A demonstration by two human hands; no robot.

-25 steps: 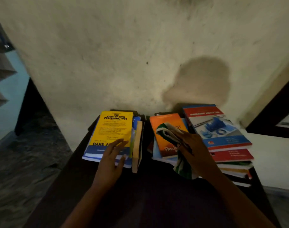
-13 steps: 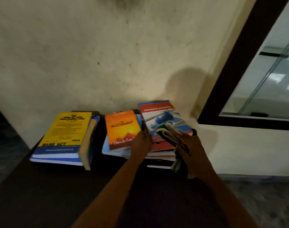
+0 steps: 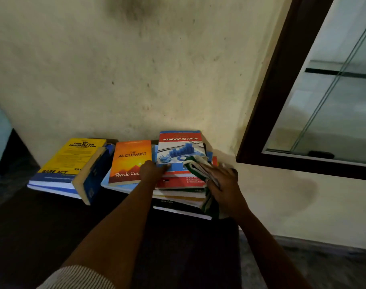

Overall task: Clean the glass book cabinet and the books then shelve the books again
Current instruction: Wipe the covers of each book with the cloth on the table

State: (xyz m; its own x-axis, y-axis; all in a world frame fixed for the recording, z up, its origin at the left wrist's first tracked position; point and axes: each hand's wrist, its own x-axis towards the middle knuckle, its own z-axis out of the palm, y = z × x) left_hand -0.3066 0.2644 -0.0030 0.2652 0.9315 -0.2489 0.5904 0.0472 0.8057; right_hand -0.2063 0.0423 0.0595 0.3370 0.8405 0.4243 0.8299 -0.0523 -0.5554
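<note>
Left hand (image 3: 155, 171) now grips accounting book (image 3: 181, 147)

My left hand (image 3: 152, 171) left the yellow paperback law book (image 3: 73, 155) on the left stack and crossed to the near left corner of the red-and-blue Management Accounting textbook (image 3: 180, 147); gripping or only pressing it, I couldn't tell. My right hand (image 3: 221, 180) carried the green-and-white cloth (image 3: 195, 163) off the orange Alchemist paperback (image 3: 132, 159) to that textbook's right edge.
</note>
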